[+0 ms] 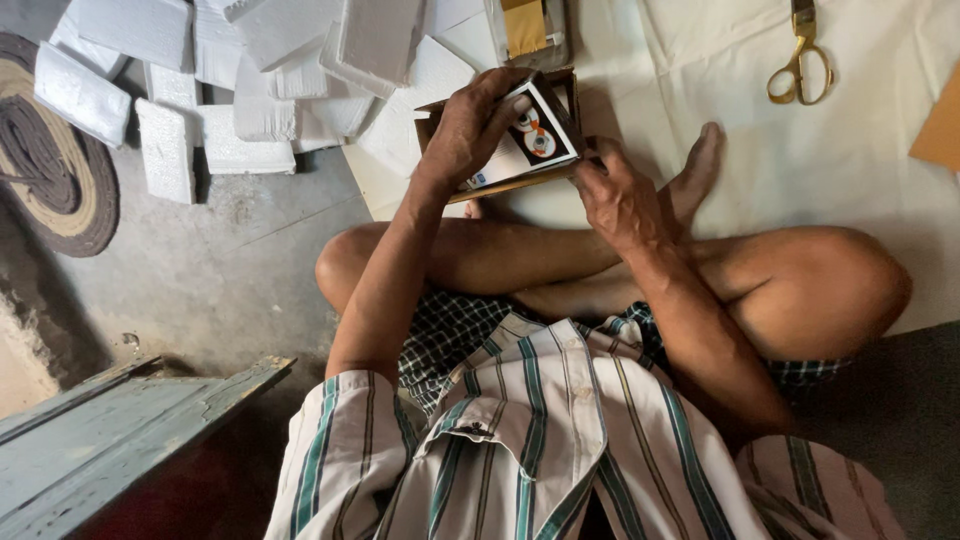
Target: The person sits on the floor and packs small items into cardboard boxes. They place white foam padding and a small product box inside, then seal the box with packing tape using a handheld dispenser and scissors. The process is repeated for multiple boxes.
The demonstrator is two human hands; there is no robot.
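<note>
A: What are the 2 hands doing?

B: Both are clamped on 1 small printed box (528, 135), held up in front of the crossed legs, above the white sheet (860, 180). The left hand (470, 125) curls over its top and near side, fingers wrapped round the edge. The right hand (615, 195) pinches the lower right corner.

A: Why held that way?

B: My guess is that 1 hand steadies it while the other works the brown cardboard edge (500, 187) beneath. The printed face is tilted toward the head camera, so it can be read or checked. Whether the box sits inside a brown carton or merely on a flap, I cannot tell.

A: What lies round about?

B: A loose heap of white foam blocks (240, 90) at the upper left, partly on the bare floor (230, 270), partly on the sheet. I count roughly 10, but they overlap, so the number is unsure. Heaped just beside the box, they look kept within reach.

A: Tools?

B: 1 pair of gold-handled scissors (800, 65) on the sheet, well apart from the hands, on the right. 1 flat clear packet with a tan strip (525, 28) lies beyond the box. 1 tan card corner (940, 130) shows at the right edge.

A: Anything else?

B: 1 round coiled mat (50, 160) at the far left and 1 worn blue-grey wooden board (110, 440) at the lower left.
</note>
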